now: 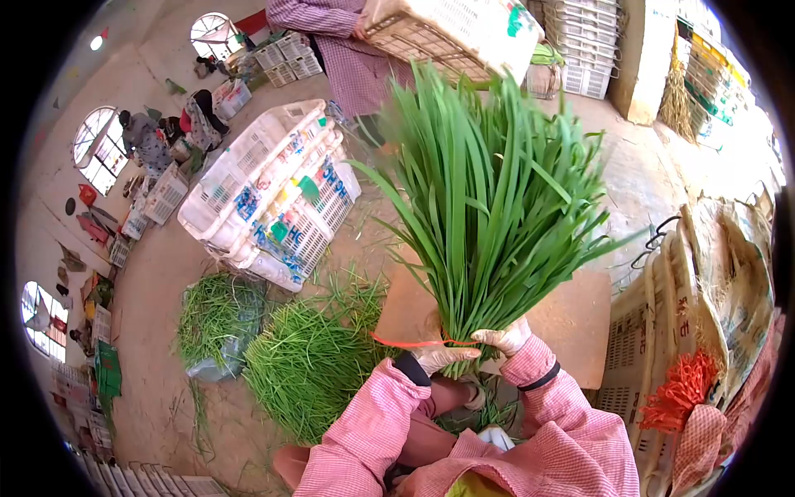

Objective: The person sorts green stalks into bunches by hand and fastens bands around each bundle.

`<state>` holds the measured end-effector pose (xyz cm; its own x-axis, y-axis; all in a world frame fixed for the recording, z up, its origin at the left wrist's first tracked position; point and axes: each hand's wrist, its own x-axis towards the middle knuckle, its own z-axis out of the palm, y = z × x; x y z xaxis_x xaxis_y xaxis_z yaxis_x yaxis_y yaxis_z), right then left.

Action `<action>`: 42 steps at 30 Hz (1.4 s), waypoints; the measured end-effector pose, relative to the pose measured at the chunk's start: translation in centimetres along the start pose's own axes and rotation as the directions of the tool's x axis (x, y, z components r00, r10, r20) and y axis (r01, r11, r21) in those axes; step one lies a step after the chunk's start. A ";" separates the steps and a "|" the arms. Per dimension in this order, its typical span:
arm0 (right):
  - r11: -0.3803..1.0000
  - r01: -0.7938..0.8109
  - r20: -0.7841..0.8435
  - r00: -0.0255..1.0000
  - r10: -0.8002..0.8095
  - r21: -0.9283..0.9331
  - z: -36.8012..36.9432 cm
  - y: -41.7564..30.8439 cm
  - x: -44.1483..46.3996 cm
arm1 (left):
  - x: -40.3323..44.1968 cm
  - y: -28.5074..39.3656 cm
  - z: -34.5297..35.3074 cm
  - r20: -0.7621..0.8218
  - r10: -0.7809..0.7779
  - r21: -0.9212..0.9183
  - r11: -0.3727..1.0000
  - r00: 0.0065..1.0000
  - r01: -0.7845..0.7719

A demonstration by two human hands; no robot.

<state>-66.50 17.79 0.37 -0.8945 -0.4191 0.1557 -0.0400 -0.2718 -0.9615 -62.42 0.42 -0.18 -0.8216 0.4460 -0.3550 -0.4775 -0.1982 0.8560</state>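
Note:
A big bunch of Chinese chives point(489, 199) stands upright before me, its long flat leaves fanning out at the top. My left hand point(443, 358), in a pale glove, is closed round the left side of its base. On the other side, my gloved right hand point(505, 337) grips the lower stems, thumb towards the front. An orange-red tie point(406, 342) crosses the stems between the hands, with one end sticking out to the left. Behind the bunch is a brown board point(571, 331). Fingers behind the stems are hidden.
Cut chives point(306, 369) lie in a heap at left, beside a plastic bag of greens point(219, 323). White crates point(273, 190) are stacked beyond. A bundle of orange-red ties point(681, 389) hangs on a crate at right. A person point(356, 74) carries a crate point(451, 37) ahead.

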 end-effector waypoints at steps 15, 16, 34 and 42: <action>0.267 0.350 0.299 0.930 -0.213 -0.898 -3.9 -0.6 5.5 | -6.2 11.2 1.6 0.171 0.410 0.024 0.907 0.896 -0.420; 0.159 0.414 0.356 0.886 -0.298 -0.896 -3.4 -0.9 6.8 | -7.3 11.0 1.7 0.153 0.433 0.008 0.898 0.888 -0.440; -0.001 0.994 0.949 -0.104 0.298 0.109 18.2 0.5 -10.3 | -34.6 0.4 -7.2 -0.376 0.534 -0.027 0.811 0.757 -0.585; 0.430 0.665 0.629 0.737 -0.247 -0.611 27.8 -13.1 -2.3 | -31.6 -8.4 -5.2 -0.345 0.546 -0.307 0.703 0.763 -0.642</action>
<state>-51.54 -1.76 18.87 -0.3692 -0.7866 0.4949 -0.8842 0.1333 -0.4476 -34.03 -16.56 1.89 -0.9954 -0.0686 0.0670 0.0958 -0.6938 0.7138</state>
